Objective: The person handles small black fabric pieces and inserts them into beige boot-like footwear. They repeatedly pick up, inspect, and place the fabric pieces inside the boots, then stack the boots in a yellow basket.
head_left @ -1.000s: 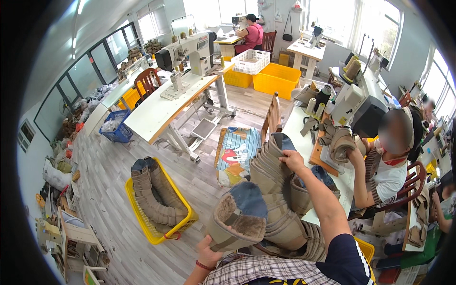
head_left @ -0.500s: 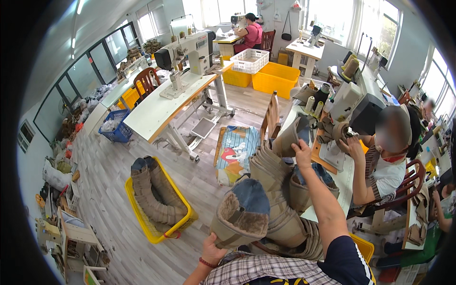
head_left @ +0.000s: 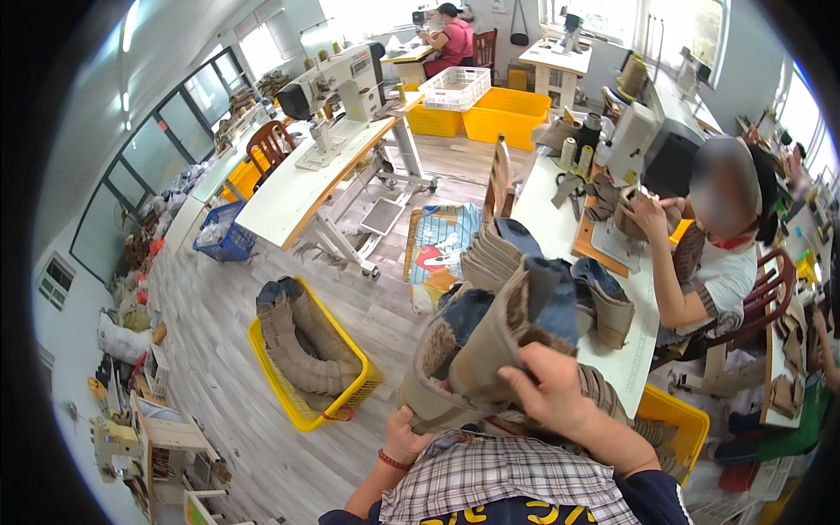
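Note:
My left hand (head_left: 407, 440) is closed on the lower edge of a brown fur-lined boot upper (head_left: 418, 394) with blue cloth inside. My right hand (head_left: 553, 385) grips the edge of another boot upper (head_left: 484, 360), which leans into the first one's opening. Where the two overlap, their lower parts are hidden. A nested stack of boot uppers (head_left: 492, 262) lies just beyond, along the white table (head_left: 542, 191). Right of it, a few more uppers (head_left: 612, 313) stand on the table near a seated co-worker (head_left: 731, 280).
A yellow basket (head_left: 363, 398) with a curved row of nested uppers sits on the floor at left. Another yellow bin (head_left: 687, 418) is at my right. A co-worker's sewing machine (head_left: 632, 149) stands on the table, and a wheeled sewing table (head_left: 293, 210) stands farther left.
My right hand has come back toward me from the stack, bringing an upper to the one in my left hand. The view has shifted slightly.

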Demonstrator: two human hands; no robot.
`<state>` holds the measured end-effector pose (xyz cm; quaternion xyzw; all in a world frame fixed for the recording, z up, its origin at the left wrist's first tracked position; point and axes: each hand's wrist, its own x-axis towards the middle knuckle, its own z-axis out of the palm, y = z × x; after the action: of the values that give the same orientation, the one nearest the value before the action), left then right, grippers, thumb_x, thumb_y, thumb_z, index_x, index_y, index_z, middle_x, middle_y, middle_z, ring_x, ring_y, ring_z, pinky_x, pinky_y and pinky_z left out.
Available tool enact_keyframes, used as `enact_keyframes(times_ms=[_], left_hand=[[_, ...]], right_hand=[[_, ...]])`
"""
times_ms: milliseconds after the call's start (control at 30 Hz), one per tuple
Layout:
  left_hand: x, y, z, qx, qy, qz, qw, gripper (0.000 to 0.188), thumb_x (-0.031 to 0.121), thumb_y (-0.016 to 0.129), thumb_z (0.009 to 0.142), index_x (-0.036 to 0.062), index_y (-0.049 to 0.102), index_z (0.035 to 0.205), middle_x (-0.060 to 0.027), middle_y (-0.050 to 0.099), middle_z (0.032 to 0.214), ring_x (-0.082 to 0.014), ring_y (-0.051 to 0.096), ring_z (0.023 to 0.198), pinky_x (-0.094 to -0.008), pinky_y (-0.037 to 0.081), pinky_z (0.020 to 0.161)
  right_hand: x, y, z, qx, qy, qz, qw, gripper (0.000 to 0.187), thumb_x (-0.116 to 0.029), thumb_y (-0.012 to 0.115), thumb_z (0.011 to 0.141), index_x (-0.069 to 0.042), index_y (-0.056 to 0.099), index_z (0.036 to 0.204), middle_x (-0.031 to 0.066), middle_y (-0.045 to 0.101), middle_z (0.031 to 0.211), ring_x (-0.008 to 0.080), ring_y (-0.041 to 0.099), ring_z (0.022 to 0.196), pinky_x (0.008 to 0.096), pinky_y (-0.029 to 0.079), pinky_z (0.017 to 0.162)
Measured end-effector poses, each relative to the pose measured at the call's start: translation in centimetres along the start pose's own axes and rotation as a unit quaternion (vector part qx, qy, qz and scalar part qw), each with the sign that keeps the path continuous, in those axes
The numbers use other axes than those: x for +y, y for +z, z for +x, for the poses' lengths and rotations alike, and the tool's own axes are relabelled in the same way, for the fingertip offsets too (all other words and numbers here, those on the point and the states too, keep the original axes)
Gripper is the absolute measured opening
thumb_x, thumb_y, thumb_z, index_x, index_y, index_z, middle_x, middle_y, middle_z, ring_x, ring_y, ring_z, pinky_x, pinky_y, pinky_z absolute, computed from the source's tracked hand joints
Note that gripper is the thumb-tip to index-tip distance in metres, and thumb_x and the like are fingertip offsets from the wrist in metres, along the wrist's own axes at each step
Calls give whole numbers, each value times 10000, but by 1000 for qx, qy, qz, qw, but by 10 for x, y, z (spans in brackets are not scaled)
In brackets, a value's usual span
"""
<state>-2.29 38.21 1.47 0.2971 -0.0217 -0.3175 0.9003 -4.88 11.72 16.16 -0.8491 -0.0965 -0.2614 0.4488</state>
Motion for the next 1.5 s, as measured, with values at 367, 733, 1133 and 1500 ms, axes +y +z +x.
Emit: enact_keyframes(times_ms=[367, 733, 1133, 1500], left_hand=[[-47, -16, -48, 65, -27, -50, 996, 550, 311, 593, 866, 3, 487, 1309, -171, 544, 1309, -321, 519, 1200, -475, 423, 1026], [-52, -30, -54, 51, -2, -57, 997, 513, 309, 604, 865, 52, 522, 1301, -130, 547, 1325, -335, 511, 1196, -533, 375, 1046], [-52, -32, -48, 35, -15, -101, 994, 535, 187, 592, 814, 15, 497, 1312, -171, 543, 1315, -363, 511, 1198, -557, 387, 1035], [-52, -47, -48, 3, -15, -35, 999, 539, 236, 543, 867, 28, 451, 1356, -168, 512, 1354, -348, 488, 1231, -537, 365, 1061]], right_hand=[[-7, 1, -73, -135, 92, 141, 976, 225, -217, 615, 901, -21, 614, 1010, 151, 635, 888, 338, 634, 829, 401, 516, 711], [60, -22, -96, -71, 201, 165, 963, 162, -55, 600, 885, -11, 660, 1029, 94, 669, 923, 185, 653, 822, 281, 505, 723], [79, 3, -85, -68, 293, 311, 901, 125, -50, 602, 861, -34, 633, 981, 25, 642, 912, 109, 609, 828, 256, 488, 768], [51, 25, -71, 49, 169, 40, 984, 225, -116, 763, 741, -47, 557, 800, 69, 531, 836, 222, 566, 699, 323, 473, 615]])
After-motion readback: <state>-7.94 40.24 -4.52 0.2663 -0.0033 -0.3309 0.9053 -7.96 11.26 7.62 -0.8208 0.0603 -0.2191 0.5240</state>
